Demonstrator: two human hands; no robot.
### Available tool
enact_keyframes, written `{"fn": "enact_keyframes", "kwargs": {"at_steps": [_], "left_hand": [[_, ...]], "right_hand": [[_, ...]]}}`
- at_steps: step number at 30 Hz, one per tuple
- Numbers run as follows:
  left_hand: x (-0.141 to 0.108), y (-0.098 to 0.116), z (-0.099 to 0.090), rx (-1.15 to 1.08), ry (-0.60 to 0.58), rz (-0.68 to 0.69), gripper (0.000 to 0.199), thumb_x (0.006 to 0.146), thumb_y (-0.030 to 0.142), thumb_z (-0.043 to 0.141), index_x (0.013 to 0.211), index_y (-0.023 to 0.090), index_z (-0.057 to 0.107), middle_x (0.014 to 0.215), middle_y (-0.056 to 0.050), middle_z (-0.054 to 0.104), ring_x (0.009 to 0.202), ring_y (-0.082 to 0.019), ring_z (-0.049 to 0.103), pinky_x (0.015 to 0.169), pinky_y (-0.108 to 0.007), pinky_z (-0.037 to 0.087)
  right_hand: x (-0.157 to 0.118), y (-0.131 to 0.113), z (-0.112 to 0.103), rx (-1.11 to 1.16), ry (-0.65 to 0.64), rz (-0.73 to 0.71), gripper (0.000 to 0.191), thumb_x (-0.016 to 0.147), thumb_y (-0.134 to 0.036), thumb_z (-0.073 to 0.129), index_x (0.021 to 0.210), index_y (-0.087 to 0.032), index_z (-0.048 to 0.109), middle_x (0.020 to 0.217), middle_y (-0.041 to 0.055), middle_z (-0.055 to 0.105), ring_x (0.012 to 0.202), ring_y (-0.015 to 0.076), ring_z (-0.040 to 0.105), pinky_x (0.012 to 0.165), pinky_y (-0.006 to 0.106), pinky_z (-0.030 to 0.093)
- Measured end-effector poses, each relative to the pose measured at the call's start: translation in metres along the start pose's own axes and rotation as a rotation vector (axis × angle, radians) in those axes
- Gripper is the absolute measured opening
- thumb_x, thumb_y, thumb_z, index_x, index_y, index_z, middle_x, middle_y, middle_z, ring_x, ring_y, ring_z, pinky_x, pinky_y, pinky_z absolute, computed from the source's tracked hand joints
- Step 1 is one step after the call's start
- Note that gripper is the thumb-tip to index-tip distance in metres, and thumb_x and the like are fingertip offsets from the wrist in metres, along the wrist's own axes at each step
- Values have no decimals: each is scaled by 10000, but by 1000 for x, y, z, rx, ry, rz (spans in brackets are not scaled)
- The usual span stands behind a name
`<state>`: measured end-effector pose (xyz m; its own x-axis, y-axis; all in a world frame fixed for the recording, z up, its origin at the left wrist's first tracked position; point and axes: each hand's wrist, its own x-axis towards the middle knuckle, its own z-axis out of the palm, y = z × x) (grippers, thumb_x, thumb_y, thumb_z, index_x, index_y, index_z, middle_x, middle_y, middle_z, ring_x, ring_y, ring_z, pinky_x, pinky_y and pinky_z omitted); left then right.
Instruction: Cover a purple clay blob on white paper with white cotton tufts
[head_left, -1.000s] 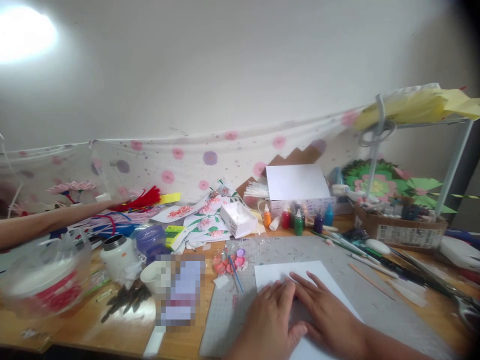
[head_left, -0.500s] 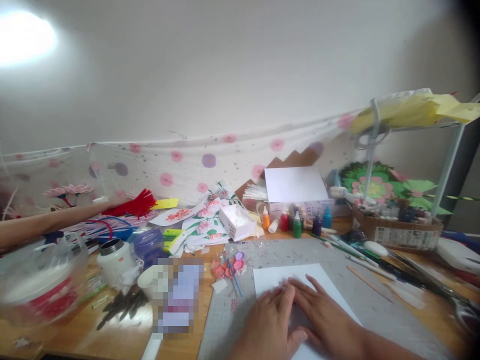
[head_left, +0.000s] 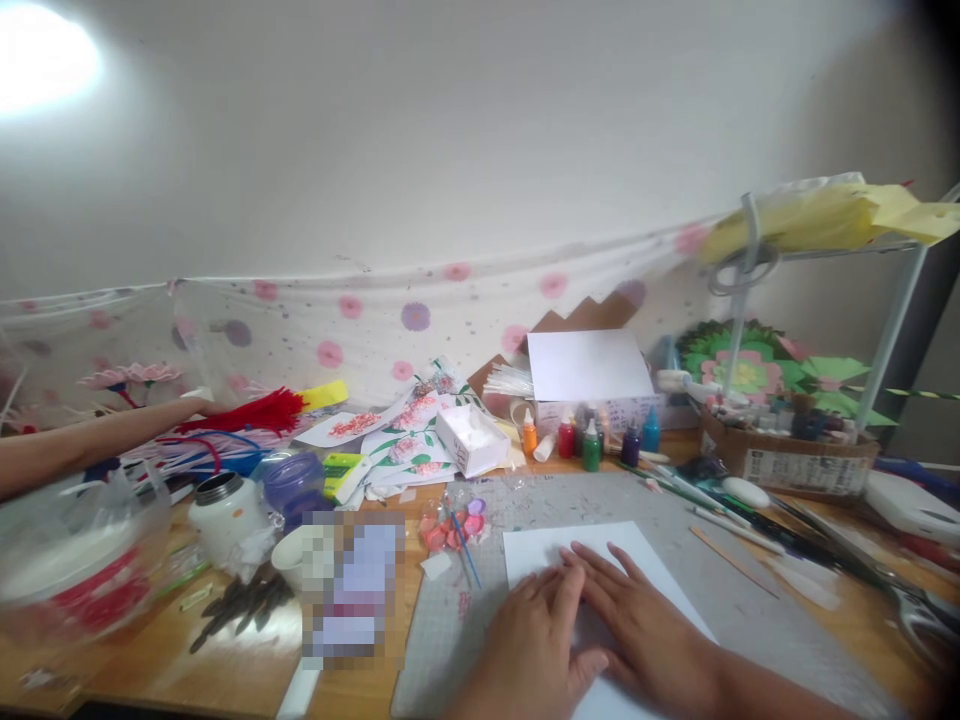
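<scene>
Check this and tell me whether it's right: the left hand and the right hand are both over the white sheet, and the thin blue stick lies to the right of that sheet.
Not quite: the head view shows the thin blue stick to the left of the white sheet. The left hand and right hand are indeed both over it.

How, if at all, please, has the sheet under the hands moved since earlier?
No: the white sheet shows no visible shift against the grey mat.
</scene>
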<state>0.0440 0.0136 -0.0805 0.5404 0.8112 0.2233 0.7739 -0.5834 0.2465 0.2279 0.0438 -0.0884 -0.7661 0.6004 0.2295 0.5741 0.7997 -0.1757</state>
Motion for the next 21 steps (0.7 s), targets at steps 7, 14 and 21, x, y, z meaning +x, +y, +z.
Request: {"fn": "enact_keyframes", "kwargs": {"at_steps": [7,14,21], "left_hand": [[0,0,-1,-43,3,22,702,745,343,593,1331,156,254,1321,-131,430,1193,-272,404,988,-436,354],[-3,-3,3,-50,60,-13,646,773,326,554,1331,184,264,1283,-112,466,1134,-256,451,955,-420,382],[-1,-4,2,-46,22,-26,649,775,321,541,1338,163,259,1302,-124,448,1159,-264,430,974,-430,358]], "right_hand": [[-1,3,4,4,18,-35,666,837,-451,430,1396,-189,180,1396,135,322,1293,300,257,1024,575,172],[-2,0,1,-29,62,-32,619,851,-447,409,1381,-181,231,1395,138,324,1296,298,252,1028,558,187],[1,-5,-7,-17,22,-67,605,862,-424,402,1384,-180,217,1335,130,429,1264,270,330,1044,549,159]]}}
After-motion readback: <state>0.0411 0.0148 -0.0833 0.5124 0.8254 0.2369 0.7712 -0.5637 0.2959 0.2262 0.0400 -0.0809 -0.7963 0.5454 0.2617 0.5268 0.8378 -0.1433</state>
